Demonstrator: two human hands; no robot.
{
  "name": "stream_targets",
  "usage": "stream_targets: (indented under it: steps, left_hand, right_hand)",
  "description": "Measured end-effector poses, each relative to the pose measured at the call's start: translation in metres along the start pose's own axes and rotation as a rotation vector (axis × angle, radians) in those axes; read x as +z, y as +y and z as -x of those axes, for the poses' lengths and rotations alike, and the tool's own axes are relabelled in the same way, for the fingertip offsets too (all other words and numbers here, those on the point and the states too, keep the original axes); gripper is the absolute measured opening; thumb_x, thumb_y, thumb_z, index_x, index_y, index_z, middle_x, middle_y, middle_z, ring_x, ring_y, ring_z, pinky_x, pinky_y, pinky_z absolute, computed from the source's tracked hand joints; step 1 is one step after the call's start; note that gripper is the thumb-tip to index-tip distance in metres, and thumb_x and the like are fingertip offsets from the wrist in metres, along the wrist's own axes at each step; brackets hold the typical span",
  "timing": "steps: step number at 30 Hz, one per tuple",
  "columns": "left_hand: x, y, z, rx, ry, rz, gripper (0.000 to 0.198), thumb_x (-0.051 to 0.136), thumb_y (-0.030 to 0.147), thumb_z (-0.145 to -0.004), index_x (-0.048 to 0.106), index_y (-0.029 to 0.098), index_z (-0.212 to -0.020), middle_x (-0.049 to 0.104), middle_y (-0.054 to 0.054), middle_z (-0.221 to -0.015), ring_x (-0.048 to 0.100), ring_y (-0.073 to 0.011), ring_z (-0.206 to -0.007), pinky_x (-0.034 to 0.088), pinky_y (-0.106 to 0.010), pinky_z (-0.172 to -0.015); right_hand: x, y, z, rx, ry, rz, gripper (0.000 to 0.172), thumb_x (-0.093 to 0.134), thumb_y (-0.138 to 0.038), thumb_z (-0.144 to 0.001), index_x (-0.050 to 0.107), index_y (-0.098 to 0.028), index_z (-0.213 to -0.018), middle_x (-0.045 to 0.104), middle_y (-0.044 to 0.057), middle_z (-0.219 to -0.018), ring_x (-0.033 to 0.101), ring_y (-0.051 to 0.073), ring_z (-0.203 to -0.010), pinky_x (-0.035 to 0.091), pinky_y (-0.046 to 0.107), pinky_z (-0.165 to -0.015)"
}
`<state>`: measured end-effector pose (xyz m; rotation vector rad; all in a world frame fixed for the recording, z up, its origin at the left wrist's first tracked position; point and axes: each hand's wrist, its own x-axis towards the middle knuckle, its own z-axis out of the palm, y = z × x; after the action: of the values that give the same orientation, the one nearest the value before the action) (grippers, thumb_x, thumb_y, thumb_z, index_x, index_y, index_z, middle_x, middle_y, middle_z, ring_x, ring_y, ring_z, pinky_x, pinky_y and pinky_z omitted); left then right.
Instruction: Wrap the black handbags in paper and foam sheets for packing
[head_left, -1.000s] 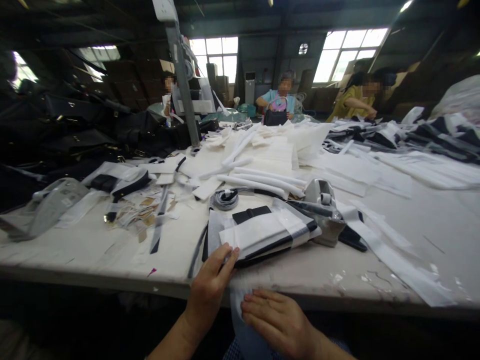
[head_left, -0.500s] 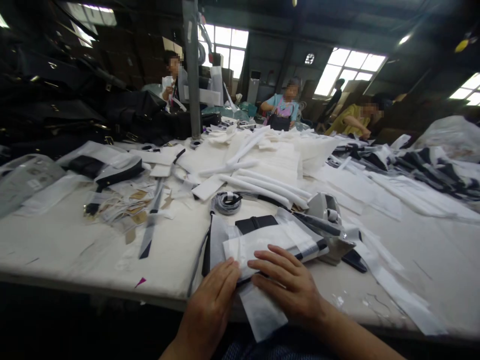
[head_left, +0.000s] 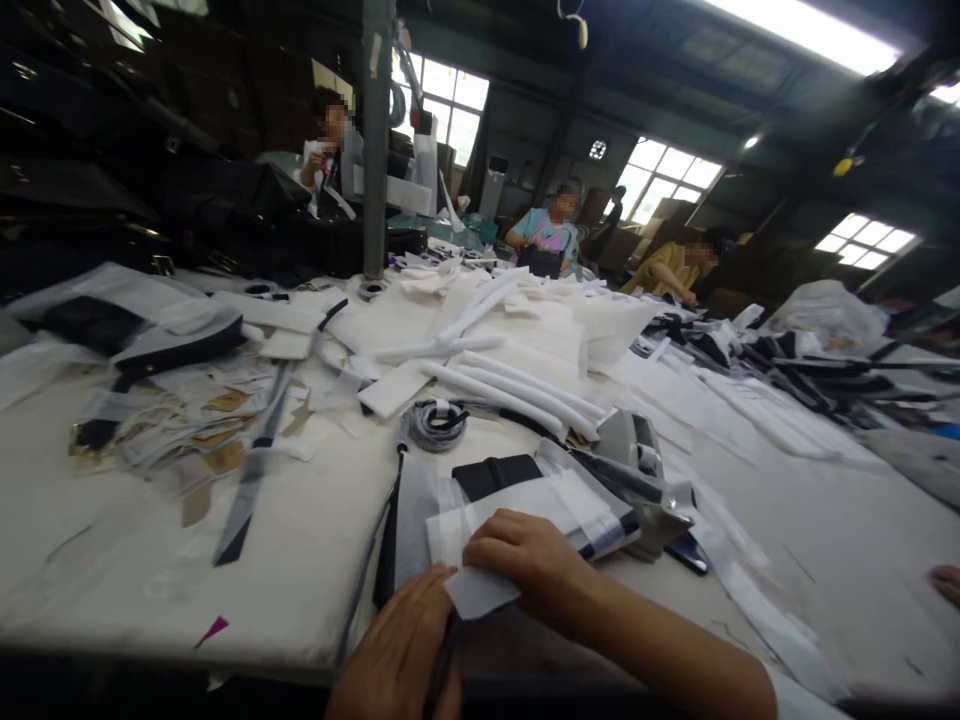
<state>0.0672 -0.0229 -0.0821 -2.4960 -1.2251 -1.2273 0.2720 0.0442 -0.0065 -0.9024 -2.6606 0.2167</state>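
A black bag lies at the table's near edge, partly wrapped in white sheets. My left hand is closed at its near left corner, fingers straight and pressed together, with a dark edge between them and the thumb. Bent over the wrapping, my right hand grips the white sheet, whose loose end sticks out below the fingers. My right hand hides part of the bag's front. Just behind the bag is a coiled grey-wrapped strap. To the right is a grey device like a tape dispenser.
White foam sheets and rolls cover the middle. Wrapped straps and paper scraps lie left, below a pile of dark bags. A post rises behind. Other people work beyond; another person's hand shows at the right edge.
My right hand has gone from spread fingers to a bent grip on the sheet, and its hanging end is now folded up. My left hand has moved lower. The view has shifted right.
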Motion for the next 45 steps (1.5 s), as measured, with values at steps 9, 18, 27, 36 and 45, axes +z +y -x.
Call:
stream_targets:
  steps: [9, 18, 27, 36, 45]
  left_hand:
    - [0.004, 0.004, -0.012, -0.187, 0.08, -0.001, 0.054, 0.058, 0.032, -0.094, 0.042, 0.016, -0.144, 0.075, -0.003, -0.104, 0.073, -0.0161, -0.087, 0.058, -0.022, -0.078]
    - [0.004, 0.008, -0.026, -0.35, 0.027, -0.037, 0.055, 0.053, 0.039, -0.092, 0.042, 0.024, -0.144, 0.077, 0.001, -0.091, 0.073, -0.0191, -0.072, 0.058, -0.027, -0.06]
    - [0.0, -0.002, -0.036, -0.483, -0.081, 0.033, 0.046, 0.052, 0.032, -0.091, 0.046, 0.031, -0.137, 0.075, 0.008, -0.087, 0.073, -0.0169, -0.068, 0.053, -0.025, -0.05]
    - [0.001, -0.014, -0.046, -0.496, -0.204, 0.125, 0.045, 0.053, 0.029, -0.091, 0.044, 0.032, -0.136, 0.075, 0.007, -0.081, 0.07, -0.0162, -0.058, 0.043, -0.024, -0.044]
    - [-0.02, 0.002, -0.082, -0.83, -0.606, 0.148, 0.041, 0.05, 0.03, -0.093, 0.045, 0.034, -0.134, 0.073, 0.005, -0.101, 0.07, -0.0177, -0.086, 0.043, -0.027, -0.07]
  right_hand:
    - [0.008, -0.002, -0.008, 0.301, 0.01, -0.124, 0.02, 0.065, -0.029, -0.09, 0.059, -0.021, -0.074, 0.058, -0.003, -0.074, 0.055, 0.012, -0.067, 0.036, 0.022, -0.058]
    - [0.024, -0.014, -0.005, 0.46, 0.167, -0.071, 0.022, 0.061, -0.024, -0.089, 0.053, -0.021, -0.068, 0.052, -0.004, -0.069, 0.05, 0.01, -0.06, 0.031, 0.023, -0.056]
    - [0.029, -0.019, -0.003, 0.504, 0.324, -0.151, 0.018, 0.056, -0.023, -0.09, 0.057, -0.021, -0.073, 0.054, -0.001, -0.07, 0.053, 0.012, -0.063, 0.035, 0.023, -0.059]
    - [0.032, -0.025, -0.009, 0.574, 0.277, 0.054, 0.015, 0.061, -0.017, -0.085, 0.055, -0.02, -0.071, 0.057, -0.001, -0.071, 0.055, 0.012, -0.063, 0.03, 0.025, -0.057]
    - [0.02, -0.024, -0.026, 0.718, 0.014, 0.179, 0.01, 0.058, -0.019, -0.089, 0.06, -0.02, -0.08, 0.064, 0.001, -0.079, 0.061, 0.016, -0.07, 0.023, 0.03, -0.056]
